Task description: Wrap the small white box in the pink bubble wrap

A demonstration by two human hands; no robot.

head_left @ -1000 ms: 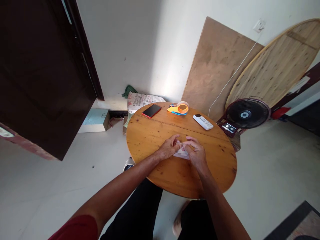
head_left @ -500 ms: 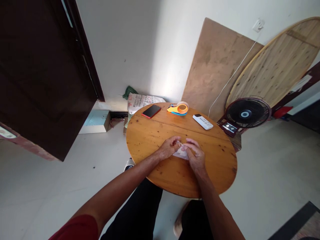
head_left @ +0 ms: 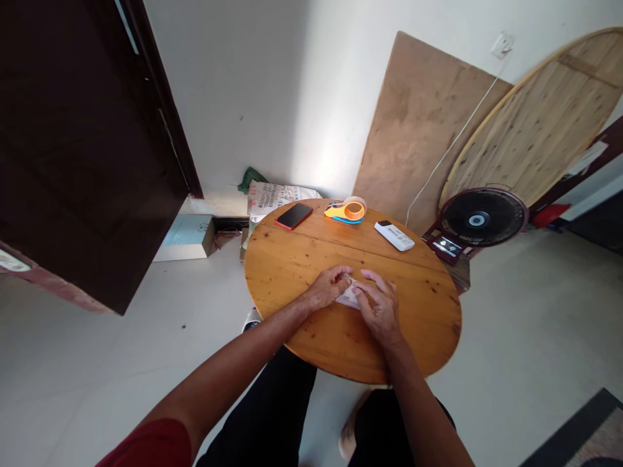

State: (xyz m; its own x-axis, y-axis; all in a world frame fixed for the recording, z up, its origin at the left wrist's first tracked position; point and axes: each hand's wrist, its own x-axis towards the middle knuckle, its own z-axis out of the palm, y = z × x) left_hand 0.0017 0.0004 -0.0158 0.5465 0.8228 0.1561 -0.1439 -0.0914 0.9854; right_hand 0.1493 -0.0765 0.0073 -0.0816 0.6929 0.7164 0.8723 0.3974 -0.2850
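Over the near middle of the round wooden table, both hands meet at a small, thin, whitish packet that looks like clear plastic. My left hand pinches its upper left edge between thumb and fingers. From the other side, my right hand has its thumb and forefinger closed at the packet's upper right, with the other fingers curled loosely above. The hands cover much of the packet, so its contents cannot be made out.
Along the table's far side lie a phone with a red edge, an orange tape dispenser and a white handheld device. A black fan stands right of the table. Boards lean on the wall; a dark door is at left.
My right hand has shifted slightly, its thumb and forefinger moving a little over the packet and covering more of its right side. My left hand stays nearly still.
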